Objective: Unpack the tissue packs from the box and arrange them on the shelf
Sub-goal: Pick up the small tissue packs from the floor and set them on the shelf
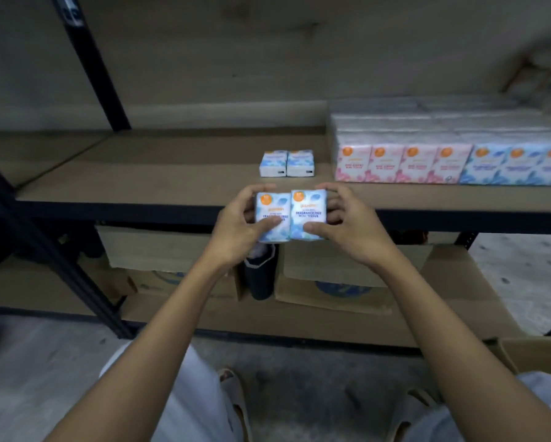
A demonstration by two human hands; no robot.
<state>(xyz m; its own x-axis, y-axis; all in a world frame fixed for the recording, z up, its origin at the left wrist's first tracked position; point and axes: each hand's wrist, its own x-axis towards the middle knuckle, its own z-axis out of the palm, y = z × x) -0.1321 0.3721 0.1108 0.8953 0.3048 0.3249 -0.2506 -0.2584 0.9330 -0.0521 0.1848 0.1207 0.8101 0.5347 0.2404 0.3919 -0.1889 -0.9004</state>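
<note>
Two blue-and-white mini tissue packs are held side by side in front of the shelf's front edge. My left hand (pixel 237 229) grips the left pack (pixel 272 212), thumb across its face. My right hand (pixel 347 228) grips the right pack (pixel 309 212) the same way. On the brown shelf board (pixel 172 177) two more blue packs (pixel 286 163) stand together near the middle. To the right a block of pink packs (pixel 401 164) and blue packs (pixel 516 165) stands in rows, several deep. The corner of an open cardboard box (pixel 535 354) shows at the lower right.
Black shelf posts (pixel 92 65) rise at the left. On the lower shelf sit cardboard boxes (pixel 331 282) with a dark bottle (pixel 261 272) between them. My feet in sandals (pixel 235 403) stand on the concrete floor.
</note>
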